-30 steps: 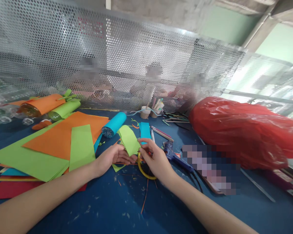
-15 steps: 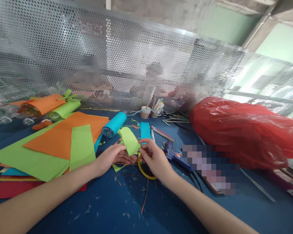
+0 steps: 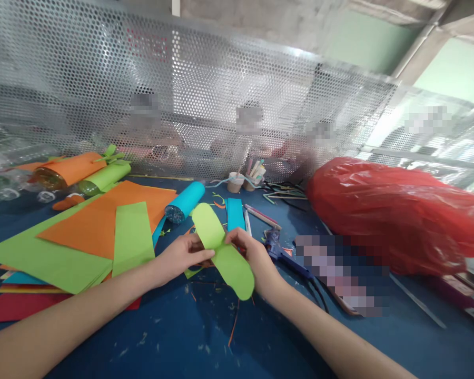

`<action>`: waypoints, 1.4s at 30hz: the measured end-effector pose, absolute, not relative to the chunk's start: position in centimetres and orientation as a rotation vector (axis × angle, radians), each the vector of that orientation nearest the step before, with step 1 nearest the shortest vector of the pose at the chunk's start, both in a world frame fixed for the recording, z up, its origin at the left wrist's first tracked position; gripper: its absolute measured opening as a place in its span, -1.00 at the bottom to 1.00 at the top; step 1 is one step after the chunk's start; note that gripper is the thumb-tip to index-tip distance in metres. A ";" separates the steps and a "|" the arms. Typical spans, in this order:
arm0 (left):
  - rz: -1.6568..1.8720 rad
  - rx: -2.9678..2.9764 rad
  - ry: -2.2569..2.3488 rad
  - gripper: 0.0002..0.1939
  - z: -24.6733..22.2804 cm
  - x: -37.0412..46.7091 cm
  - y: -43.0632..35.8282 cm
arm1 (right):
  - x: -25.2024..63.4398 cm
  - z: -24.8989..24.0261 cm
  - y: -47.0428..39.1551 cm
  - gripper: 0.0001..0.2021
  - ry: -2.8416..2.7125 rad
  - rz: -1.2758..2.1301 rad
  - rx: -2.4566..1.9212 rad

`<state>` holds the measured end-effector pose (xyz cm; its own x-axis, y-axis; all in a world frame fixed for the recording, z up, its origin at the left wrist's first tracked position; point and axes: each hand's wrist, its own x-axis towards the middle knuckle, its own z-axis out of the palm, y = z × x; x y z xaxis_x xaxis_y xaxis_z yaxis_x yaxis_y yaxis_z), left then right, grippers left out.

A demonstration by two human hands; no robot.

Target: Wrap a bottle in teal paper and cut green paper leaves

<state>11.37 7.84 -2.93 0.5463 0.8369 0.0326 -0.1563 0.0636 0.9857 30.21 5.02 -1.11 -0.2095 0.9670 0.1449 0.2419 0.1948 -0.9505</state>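
Both the left hand (image 3: 181, 256) and right hand (image 3: 255, 255) are pinching the narrow middle of a green paper cutout (image 3: 223, 250); no readable writing is showing anywhere.

Folded green paper cutout (image 3: 221, 250) now opened flat; lower lobe covers yellow ring.

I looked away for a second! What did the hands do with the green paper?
The folded green paper shape has been opened out into a long, rounded piece, its lower lobe now covering the yellow ring. The left hand and right hand both kept pinching it at its narrow middle. The paper sheets, blue tube and red bag stayed put.
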 end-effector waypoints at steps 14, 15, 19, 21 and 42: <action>1.026 1.104 0.703 -0.75 -3.4 11.5 8.4 | 29.9 0.6 4.3 -0.57 -1.802 0.806 -1.247; 1.037 1.082 0.702 -0.77 -3.4 11.4 8.4 | 29.9 0.4 4.3 -0.57 -1.822 0.778 -1.268; 1.076 1.001 0.700 -0.79 -3.0 11.3 8.3 | 30.3 -0.1 5.0 -0.76 -1.833 0.711 -1.284; 1.096 0.964 0.703 -0.77 -2.7 11.3 8.2 | 30.6 -0.2 5.3 -0.81 -1.841 0.659 -1.278; 1.455 0.820 0.883 -0.82 -1.5 11.4 8.8 | 30.8 1.3 4.3 -0.73 -2.300 -0.071 -2.075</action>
